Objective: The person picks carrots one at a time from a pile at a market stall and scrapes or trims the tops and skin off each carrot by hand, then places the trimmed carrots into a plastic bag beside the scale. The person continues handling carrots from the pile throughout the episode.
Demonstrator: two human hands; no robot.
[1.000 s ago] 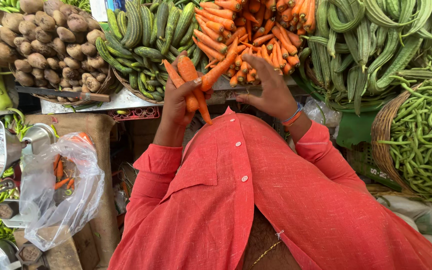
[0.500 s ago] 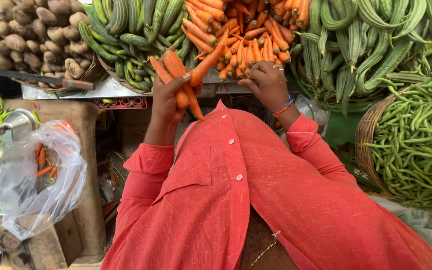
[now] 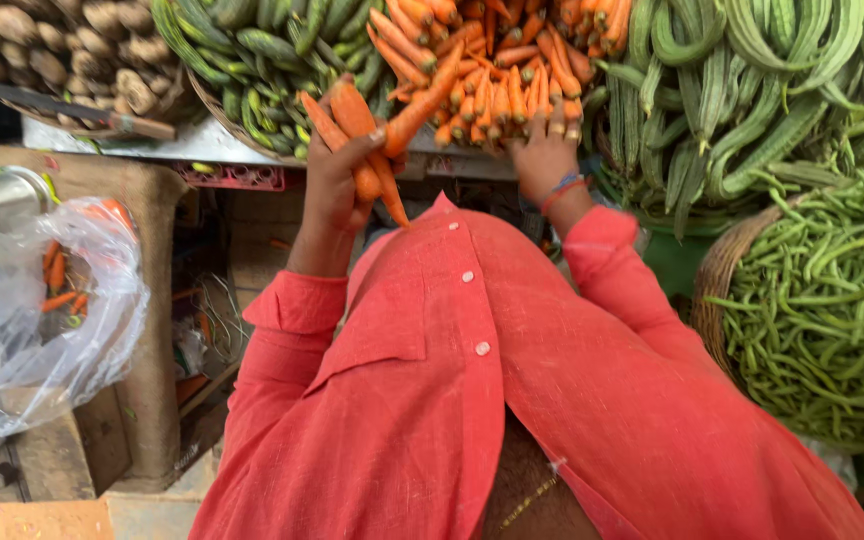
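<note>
While my red shirt (image 3: 512, 400) fills the near view, both arms reach forward over the stall edge. My left hand (image 3: 337, 185) is clamped around a bunch of carrots (image 3: 372, 125) — three or four of them, tips pointing down toward my chest, thick ends fanning up and away. My right hand (image 3: 547, 150), with a band at the wrist, is out at the carrot pile (image 3: 492, 60), fingers spread and resting on the near carrots; whether it grips one I cannot tell. The hands are apart, the held bunch just left of the pile. Off to my left hangs a clear plastic bag (image 3: 47, 300) with a few carrots inside. Farther right, a woven basket (image 3: 717, 290) of green beans (image 3: 832, 300). Beyond the pile — cucumbers (image 3: 262, 60), long ridged gourds (image 3: 742, 90), and brown tubers (image 3: 62, 45) at far left.
</note>
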